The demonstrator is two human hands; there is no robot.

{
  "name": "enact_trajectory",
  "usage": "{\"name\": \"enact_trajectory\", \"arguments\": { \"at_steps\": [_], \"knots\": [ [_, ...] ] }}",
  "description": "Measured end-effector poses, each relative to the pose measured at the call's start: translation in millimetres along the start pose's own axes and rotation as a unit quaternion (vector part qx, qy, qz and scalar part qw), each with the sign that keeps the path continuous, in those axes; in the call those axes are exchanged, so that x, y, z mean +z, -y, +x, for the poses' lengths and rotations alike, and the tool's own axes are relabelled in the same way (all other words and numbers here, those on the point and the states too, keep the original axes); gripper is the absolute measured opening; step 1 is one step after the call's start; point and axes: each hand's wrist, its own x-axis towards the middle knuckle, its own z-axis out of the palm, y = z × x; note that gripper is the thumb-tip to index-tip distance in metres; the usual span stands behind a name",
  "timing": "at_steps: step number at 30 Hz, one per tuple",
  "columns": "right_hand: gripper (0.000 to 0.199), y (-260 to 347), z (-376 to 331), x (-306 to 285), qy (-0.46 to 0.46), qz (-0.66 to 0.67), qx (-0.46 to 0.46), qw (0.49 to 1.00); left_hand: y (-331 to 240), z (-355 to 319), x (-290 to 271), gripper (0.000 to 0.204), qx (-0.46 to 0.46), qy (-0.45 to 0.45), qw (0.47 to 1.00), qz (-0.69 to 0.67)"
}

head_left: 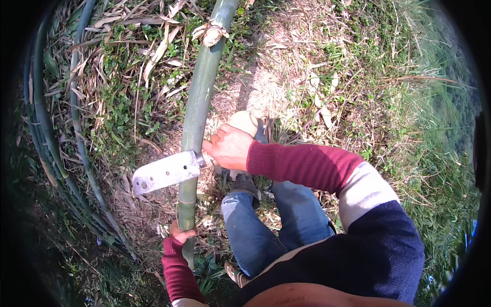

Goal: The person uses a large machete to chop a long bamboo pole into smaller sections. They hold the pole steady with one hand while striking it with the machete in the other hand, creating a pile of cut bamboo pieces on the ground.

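Note:
A thick green bamboo pole (197,112) runs from the top edge down past my legs, with a cut branch stub (212,35) at an upper joint. My left hand (182,233) is closed round its lower part, just below a joint. In my right hand (230,147) is the handle of a machete, whose broad, pale blade (166,173) has several small holes. The blade lies across the pole in view, pointing left; whether it touches the pole I cannot tell. A pale rounded thing (243,123) shows just beyond my right hand, its kind unclear.
More long green bamboo stems (82,123) curve along the left side. Dry leaves and low green plants (117,102) cover the ground, with taller grass (445,138) at the right. My legs in blue jeans (255,230) are close beside the pole, and a sandal (236,273) shows below.

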Motion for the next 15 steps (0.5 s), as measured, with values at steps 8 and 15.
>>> {"name": "enact_trajectory", "arguments": {
  "at_steps": [8,15],
  "knots": [
    [0.039,-32.1,1.5,-50.9,0.0,0.042,0.311,0.95,14.7,14.5,-3.1,0.03,0.033,-0.031,0.999,0.018],
    [0.029,-68.3,-7.6,-35.2,0.004,-0.166,-0.013,0.986,24.6,-5.5,-8.2,0.036,0.046,-0.027,0.999,-0.004]
  ]
}}
